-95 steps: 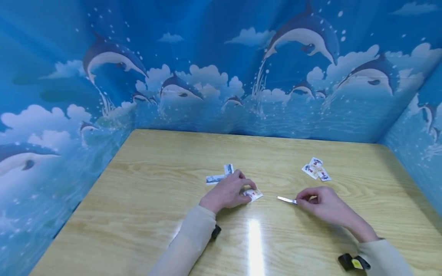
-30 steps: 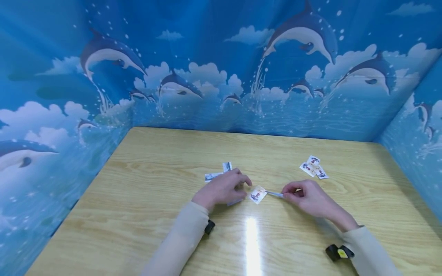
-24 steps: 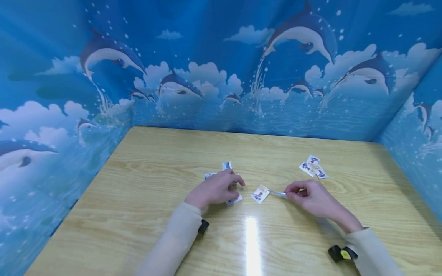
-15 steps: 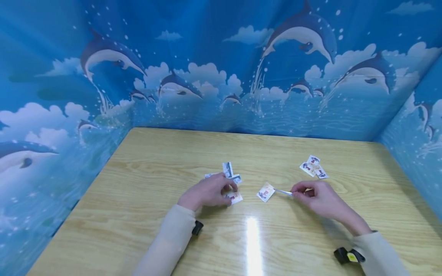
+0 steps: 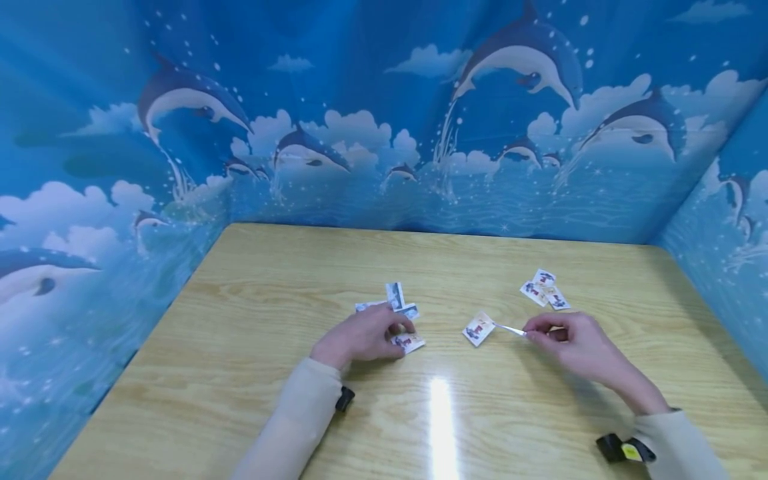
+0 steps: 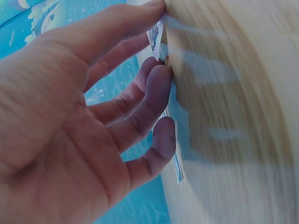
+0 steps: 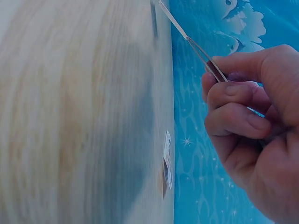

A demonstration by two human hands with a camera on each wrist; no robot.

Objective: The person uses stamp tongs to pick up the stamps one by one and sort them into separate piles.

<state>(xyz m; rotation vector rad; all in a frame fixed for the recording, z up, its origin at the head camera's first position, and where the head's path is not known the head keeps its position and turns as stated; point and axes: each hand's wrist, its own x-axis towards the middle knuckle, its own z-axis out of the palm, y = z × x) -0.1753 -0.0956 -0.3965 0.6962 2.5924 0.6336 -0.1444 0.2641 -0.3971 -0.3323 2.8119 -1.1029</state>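
My right hand (image 5: 576, 347) pinches metal tweezers (image 5: 511, 329) between thumb and fingers. At their tips is a small printed stamp (image 5: 479, 329), gripped at its upper right corner; it looks just above the table. In the right wrist view the tweezers (image 7: 198, 50) point away from the curled fingers. My left hand (image 5: 363, 332) sits low on the table, thumb and fingers bent around another printed stamp (image 5: 409, 343). From the left wrist, that stamp (image 6: 156, 42) shows tilted up between the thumb and fingertips. Whether more lie under it I cannot tell.
Behind the left hand lie several blue-grey printed stamps (image 5: 395, 295), one partly covered by the hand. An overlapping group of printed stamps (image 5: 545, 289) rests at the back right. A dolphin-print curtain (image 5: 372, 120) encloses the wooden table (image 5: 288, 267).
The right hand with the tweezers first came left to the stamp, then drew it away to the right. My left hand let that stamp go, moved left, and closed around another stamp.
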